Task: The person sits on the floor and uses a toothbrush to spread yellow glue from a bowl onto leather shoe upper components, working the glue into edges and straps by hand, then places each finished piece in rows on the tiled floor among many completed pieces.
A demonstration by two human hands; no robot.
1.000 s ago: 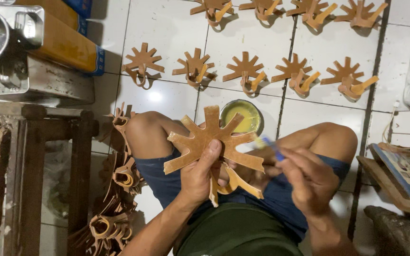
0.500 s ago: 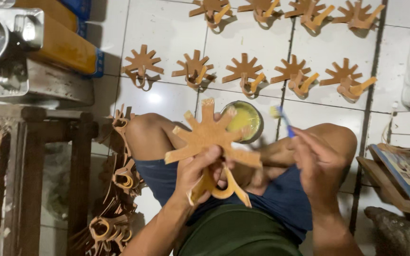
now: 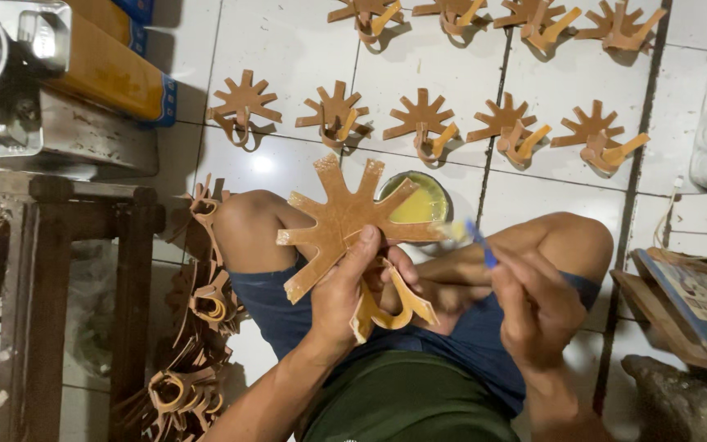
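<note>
Head view: a flat tan star-shaped cutout with radiating fingers and curled yellowish strips hanging below (image 3: 345, 225) is held up over the lap, just before the round tin of yellow paste (image 3: 421, 200), which sits on the white tiled floor (image 3: 288, 49) between the knees. The left hand (image 3: 352, 290) is clenched around the cutout's lower hub, thumb pressed on its face, the curled strips trailing under the palm. The right hand (image 3: 538, 307), to the right of the tin, is closed on a thin blue-handled brush (image 3: 478, 241), whose blurred tip is pointed toward the cutout's right-hand finger, close beside the tin's rim.

Beyond the tin, rows of matching tan star cutouts (image 3: 419, 123) are laid out on the tiles. Left of the tin, past the knee, a heap of curled tan pieces (image 3: 198, 311) is piled beside a dark wooden stand (image 3: 51, 270).

The cutout is judged light, thin and springy rather than rigid; its fingers would likely flex or crease if pinched at the tips. It is best held at the central hub, where it is gripped now.
</note>
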